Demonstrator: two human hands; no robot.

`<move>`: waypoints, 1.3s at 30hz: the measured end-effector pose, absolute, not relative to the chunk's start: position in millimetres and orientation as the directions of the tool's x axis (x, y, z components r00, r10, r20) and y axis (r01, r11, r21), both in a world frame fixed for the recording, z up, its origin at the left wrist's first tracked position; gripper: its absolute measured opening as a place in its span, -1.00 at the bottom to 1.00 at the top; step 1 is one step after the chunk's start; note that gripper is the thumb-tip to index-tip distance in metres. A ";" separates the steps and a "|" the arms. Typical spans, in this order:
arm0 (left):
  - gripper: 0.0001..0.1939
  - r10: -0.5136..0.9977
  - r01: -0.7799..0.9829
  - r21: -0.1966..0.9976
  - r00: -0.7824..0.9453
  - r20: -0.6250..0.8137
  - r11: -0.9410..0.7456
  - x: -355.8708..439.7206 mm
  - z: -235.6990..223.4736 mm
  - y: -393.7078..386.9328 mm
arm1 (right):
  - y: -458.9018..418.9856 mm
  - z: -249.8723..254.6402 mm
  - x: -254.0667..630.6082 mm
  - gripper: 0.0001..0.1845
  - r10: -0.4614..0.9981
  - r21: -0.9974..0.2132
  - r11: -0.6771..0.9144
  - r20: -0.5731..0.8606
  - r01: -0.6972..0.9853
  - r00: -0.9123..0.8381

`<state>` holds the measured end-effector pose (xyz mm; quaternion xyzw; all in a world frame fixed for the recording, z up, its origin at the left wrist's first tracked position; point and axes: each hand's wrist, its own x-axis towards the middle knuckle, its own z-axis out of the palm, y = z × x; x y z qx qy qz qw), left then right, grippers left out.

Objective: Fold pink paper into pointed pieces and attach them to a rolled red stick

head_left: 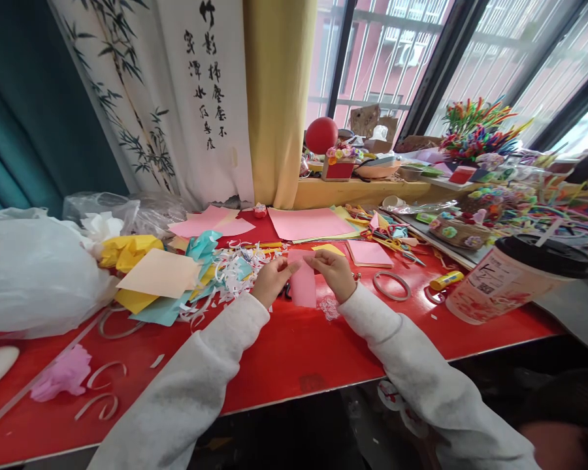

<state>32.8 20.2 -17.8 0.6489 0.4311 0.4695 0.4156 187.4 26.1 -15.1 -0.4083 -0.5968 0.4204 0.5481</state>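
Note:
A narrow pink paper strip (303, 287) hangs upright between my two hands over the red table. My left hand (274, 279) pinches its upper left edge between thumb and fingers. At the upper right edge, my right hand (334, 271) pinches the same strip, the fingertips of both hands close together. A dark object, partly hidden, lies behind the strip near my left fingers. Just beyond my right hand sits a stack of square pink paper (370, 253). White paper shreds (235, 271) are heaped to the left of my left hand.
Crumpled and flat coloured papers (159, 274) and a white plastic bag (39, 274) fill the left. On the right stand a lidded drink cup (504, 281), a yellow glue stick (445, 281) and a tape ring (392, 286). Large pink sheets (308, 224) lie at the back.

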 end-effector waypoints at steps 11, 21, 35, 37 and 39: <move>-0.63 0.954 0.193 0.956 0.245 0.171 -0.221 37.0 -29.8 23.5 | 23.3 -3.3 192.3 -0.61 0.969 -0.969 0.247 0.247 -0.007 0.004; -0.56 0.937 0.150 0.988 0.348 -0.020 -0.035 40.4 -22.5 14.7 | 23.2 6.3 200.1 -0.58 0.963 -0.964 0.268 0.267 -0.002 0.041; -0.67 0.929 0.204 0.927 0.267 0.258 -0.316 23.5 -13.5 27.8 | 31.6 -1.8 203.9 -0.59 0.967 -0.971 0.235 0.229 0.046 -0.112; -0.68 0.936 0.156 0.939 0.225 0.269 -0.307 19.2 -12.5 32.4 | 31.4 -1.7 203.5 -0.59 0.956 -0.963 0.256 0.239 0.086 -0.172; -0.69 0.945 0.144 0.949 0.212 0.247 -0.280 17.2 -13.0 35.0 | 30.8 0.1 204.2 -0.58 0.951 -0.961 0.251 0.222 0.113 -0.216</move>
